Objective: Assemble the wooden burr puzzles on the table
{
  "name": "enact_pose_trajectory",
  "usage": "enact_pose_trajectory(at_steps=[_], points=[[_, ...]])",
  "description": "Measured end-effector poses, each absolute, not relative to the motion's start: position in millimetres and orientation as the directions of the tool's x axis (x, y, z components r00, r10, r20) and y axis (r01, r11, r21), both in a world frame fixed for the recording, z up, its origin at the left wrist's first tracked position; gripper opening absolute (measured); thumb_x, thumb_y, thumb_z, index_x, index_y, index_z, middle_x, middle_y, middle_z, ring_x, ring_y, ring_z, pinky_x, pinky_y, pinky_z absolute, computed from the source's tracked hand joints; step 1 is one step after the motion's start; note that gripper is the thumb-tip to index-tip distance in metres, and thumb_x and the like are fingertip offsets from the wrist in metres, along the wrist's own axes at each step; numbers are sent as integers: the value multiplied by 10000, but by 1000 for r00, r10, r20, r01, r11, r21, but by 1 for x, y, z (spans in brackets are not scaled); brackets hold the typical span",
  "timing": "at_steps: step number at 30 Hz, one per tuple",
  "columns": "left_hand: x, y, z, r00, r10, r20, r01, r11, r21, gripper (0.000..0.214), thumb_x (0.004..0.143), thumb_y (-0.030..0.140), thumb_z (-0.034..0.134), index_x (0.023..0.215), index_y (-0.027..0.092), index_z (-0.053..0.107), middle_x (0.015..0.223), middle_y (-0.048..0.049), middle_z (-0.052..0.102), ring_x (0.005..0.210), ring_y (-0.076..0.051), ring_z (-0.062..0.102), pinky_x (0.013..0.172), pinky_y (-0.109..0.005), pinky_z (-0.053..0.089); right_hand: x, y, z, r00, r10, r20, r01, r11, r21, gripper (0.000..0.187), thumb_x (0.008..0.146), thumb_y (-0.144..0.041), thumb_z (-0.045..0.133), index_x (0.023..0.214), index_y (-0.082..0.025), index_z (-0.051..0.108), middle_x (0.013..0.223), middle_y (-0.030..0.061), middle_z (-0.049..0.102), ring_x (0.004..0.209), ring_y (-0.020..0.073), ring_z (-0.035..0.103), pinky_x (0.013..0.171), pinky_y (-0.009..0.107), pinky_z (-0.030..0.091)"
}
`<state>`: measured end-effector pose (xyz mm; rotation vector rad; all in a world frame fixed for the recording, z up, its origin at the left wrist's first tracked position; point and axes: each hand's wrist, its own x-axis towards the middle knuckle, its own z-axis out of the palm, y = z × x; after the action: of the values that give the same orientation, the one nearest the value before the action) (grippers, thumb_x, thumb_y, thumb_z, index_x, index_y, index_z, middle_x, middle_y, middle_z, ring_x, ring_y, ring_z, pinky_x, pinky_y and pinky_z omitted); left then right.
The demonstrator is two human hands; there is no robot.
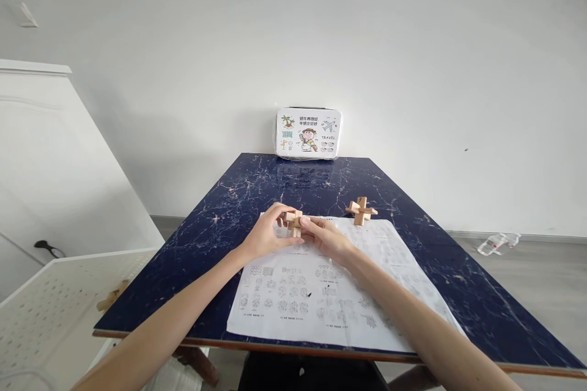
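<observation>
Between my two hands is a small wooden interlocking puzzle (296, 229) made of pale bars, held just above a printed sheet. My left hand (268, 233) grips it from the left, fingers over the top and thumb along the lower side. My right hand (328, 238) closes on it from the right, its thumb pressed to the near face. The instruction sheet (298, 314) with rows of small diagrams lies under both hands. Past my right hand, a second wooden puzzle (361, 212), cross-shaped, stands at the sheet's far edge.
The dark blue marbled table (302, 180) carries a white cartoon-printed case (309, 133) at its far end, against the wall. On the left, a white perforated basket (50, 293) holds wooden pieces (112, 296) beside a white cabinet (59, 165). Clear plastic bottles (499, 244) lie on the floor at right.
</observation>
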<state>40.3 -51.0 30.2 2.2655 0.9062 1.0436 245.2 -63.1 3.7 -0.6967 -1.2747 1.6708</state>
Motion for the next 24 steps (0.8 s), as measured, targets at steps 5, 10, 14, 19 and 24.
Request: enact_pose_trajectory(at_steps=[5,10,14,19,24], points=[[41,-52,32,465,785,410,365,-592,719,583,741,446,859,1237,275,605,1091,-56,706,936,-241,649,850,-371,495,243,-64,0,-278,957,82,-242,13,-970,469,837,-580,750,1157,-244,676,1018,63,762,913,208,735,881,359,574],[42,-53,34,412,832,372,295,-508,809,584,721,413,876,1212,251,604,1141,-80,716,951,-248,677,868,-385,525,239,-66,1,-238,937,257,-148,227,-963,462,889,-646,637,1135,-254,630,995,54,737,805,200,723,719,325,578],[42,-55,35,428,835,345,245,-475,845,608,707,397,885,1231,247,614,1171,-103,712,969,-266,685,894,-405,537,243,-67,2,-166,917,362,96,380,-920,379,924,-622,601,977,-251,656,911,42,715,712,183,672,664,295,519],[41,-55,34,424,820,385,266,-519,812,618,704,389,881,1255,277,626,1212,-86,709,1057,-295,678,970,-420,506,248,-63,1,-255,913,320,154,365,-918,465,954,-662,518,783,-243,631,732,5,643,618,163,579,663,298,465],[39,-54,36,464,766,446,301,-609,734,639,713,404,884,1279,290,611,1206,-70,712,1103,-298,665,981,-399,491,250,-63,3,-348,912,215,-32,217,-976,514,878,-725,586,768,-231,675,688,3,599,601,153,520,612,291,427]])
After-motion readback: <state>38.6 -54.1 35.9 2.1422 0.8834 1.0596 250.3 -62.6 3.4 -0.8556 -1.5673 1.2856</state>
